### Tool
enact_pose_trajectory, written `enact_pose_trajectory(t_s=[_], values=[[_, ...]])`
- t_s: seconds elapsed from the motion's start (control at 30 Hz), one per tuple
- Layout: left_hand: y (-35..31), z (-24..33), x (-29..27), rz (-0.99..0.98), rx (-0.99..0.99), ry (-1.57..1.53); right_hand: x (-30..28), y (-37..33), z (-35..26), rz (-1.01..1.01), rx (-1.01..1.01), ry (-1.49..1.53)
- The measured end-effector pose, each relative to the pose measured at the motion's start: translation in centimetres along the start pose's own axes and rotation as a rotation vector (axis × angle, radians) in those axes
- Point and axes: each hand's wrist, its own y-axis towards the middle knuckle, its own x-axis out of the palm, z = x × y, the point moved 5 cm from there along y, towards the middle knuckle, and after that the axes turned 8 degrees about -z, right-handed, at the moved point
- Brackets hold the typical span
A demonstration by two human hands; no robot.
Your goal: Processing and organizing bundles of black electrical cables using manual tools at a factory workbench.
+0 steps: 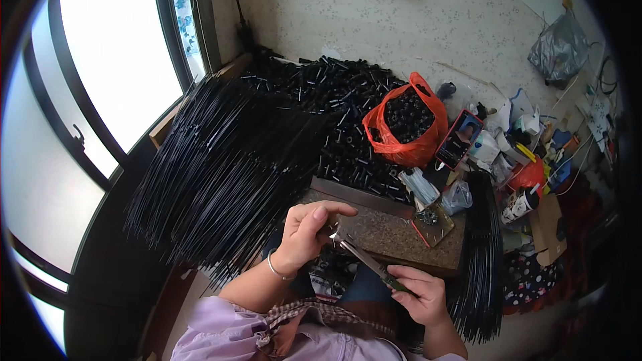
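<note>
My left hand [304, 232], a bracelet on its wrist, is raised over the near edge of the worktop. Its index finger points right and the thumb lies against it, the other fingers curled; whatever they may hold is too small to make out. My right hand [421, 291] is closed round the dark green grip of a slim tool with a long metal front [364, 257]. The tool slants up and left, its bright tip close to the curled fingers of my left hand. Its exact kind is unclear.
Long thin black rods [221, 167] spread over the left side; another bundle [480, 254] hangs at right. Short black tubes [348, 93] are heaped behind. A red bag [428, 150] of black parts, a phone [461, 137] and clutter stand right. A metal bar [361, 197] lies across the worktop [381, 230].
</note>
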Motion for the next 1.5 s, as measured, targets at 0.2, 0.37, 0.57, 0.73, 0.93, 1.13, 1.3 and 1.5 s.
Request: enact_pose_trajectory(t_s=[0.2, 0.37, 0.57, 0.73, 0.93, 1.13, 1.3, 1.5], values=[[1.0, 0.4, 1.8, -0.049, -0.039, 0.037, 9.4, -3.9, 3.9, -0.403, 0.42, 2.034], [1.2, 1.3, 2.3, -0.076, 0.066, 0.251, 6.1, 0.2, 3.6, -0.471, 0.499, 0.734], [0.8, 0.5, 0.2, 0.069, 0.056, 0.094, 0.0, 3.0, -0.7, 0.061, -0.013, -0.723], [1.1, 1.1, 1.8, -0.007, 0.008, -0.024, 6.3, -0.7, 4.2, -0.385, 0.631, 0.846], [1.2, 1.6, 1.5, -0.004, 0.154, 0.278, 3.6, 2.1, 2.3, 0.115, 0.232, -0.182], [1.0, 1.3, 0.2, -0.043, 0.182, 0.103, 4.3, -0.3, 1.8, -0.231, 0.511, 0.463], [1.2, 0.8, 1.5, -0.076, 0.221, 0.281, 7.9, -1.2, 3.6, -0.604, 0.611, 1.309], [1.2, 0.9, 0.7, -0.048, 0.196, 0.323, 2.6, 1.9, 2.5, 0.045, 0.15, -0.172]])
